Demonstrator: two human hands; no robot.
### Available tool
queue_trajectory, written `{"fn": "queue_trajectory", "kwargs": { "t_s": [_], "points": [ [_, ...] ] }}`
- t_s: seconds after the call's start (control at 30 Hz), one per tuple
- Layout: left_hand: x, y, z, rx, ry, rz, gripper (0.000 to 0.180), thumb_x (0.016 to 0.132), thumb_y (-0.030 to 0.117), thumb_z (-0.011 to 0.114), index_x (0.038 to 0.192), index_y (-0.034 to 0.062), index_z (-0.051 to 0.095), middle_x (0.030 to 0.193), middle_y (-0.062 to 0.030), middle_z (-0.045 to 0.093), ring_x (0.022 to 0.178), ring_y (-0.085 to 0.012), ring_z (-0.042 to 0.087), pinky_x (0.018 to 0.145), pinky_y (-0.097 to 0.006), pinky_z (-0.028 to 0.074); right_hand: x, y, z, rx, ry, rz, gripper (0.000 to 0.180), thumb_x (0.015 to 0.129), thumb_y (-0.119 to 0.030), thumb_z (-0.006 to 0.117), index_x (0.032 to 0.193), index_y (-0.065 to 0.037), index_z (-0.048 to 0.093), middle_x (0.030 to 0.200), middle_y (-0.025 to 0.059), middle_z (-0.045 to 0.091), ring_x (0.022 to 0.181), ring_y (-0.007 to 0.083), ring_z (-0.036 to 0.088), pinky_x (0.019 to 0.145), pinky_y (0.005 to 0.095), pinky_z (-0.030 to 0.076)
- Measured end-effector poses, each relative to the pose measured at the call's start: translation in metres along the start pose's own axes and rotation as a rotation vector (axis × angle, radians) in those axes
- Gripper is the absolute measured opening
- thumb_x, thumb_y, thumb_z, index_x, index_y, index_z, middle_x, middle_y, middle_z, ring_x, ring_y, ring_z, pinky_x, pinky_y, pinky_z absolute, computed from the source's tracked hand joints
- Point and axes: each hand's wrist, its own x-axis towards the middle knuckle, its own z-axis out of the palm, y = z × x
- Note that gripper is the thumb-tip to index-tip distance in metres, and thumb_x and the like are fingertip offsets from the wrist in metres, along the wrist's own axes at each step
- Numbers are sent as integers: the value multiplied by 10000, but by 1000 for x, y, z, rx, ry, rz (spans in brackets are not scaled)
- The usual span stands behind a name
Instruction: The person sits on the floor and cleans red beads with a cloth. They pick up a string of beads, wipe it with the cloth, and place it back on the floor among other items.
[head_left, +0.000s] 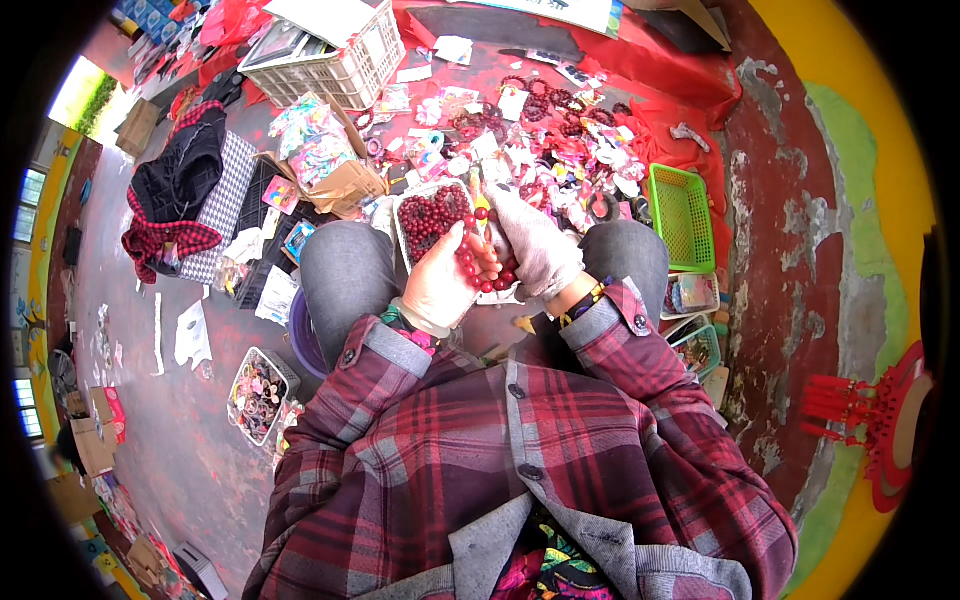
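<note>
My left hand (448, 278), in a pale glove with bare fingertips, is closed on a string of round dark red beads (468, 262). Close beside it, my right hand (535, 245) wears a greyish glove, its fingers bent at the upper end of the same beads; part of its grip is hidden. Something slim and yellow-green (479, 190) shows by the right fingertips; its kind is unclear. Both hands are over a white basket (400, 235) between my knees, with many dark red bead strings (430, 215) in its left part.
Ahead, a red-covered surface bears piled trinkets (570, 165) and bead bracelets (540, 100). A green basket (683, 215) stands at right. At left are a cardboard box (345, 185), a pale crate (360, 70), a purple tub (303, 335) and a basket of hair ties (260, 397).
</note>
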Motion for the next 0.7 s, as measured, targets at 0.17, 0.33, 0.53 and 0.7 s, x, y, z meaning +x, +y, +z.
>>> {"fn": "queue_trajectory", "kwargs": {
  "t_s": [0.17,0.33,0.53,0.7],
  "points": [
    [4,9,-6,-94,11,81,355,942,370,419,856,51,552,829,-99,597,779,-224,579,738,-345,466,-16,-74,-6,593,253,149,150,798,-142,538,916,-53,517,808,112,573,790,268,570,670,389,427],
    [8,18,-16,-166,-83,177,382,940,399,406,853,52,542,836,-97,579,794,-227,556,749,-368,457,-6,-68,-17,-356,243,-490,143,707,-93,570,817,-65,483,699,27,509,679,211,513,598,382,393],
    [6,5,-12,-64,-104,78,364,930,394,433,885,55,556,892,-112,597,896,-249,565,821,-382,449,-12,-49,-2,420,88,158,201,920,-213,427,920,-37,525,775,24,518,698,141,492,604,268,403],
    [6,1,-18,-43,-77,38,345,923,387,455,894,59,558,936,-115,589,933,-259,563,855,-402,442,-17,-24,-6,-92,222,-51,273,741,-68,555,1005,-28,502,893,203,580,887,369,569,728,394,454]
  ]
}}
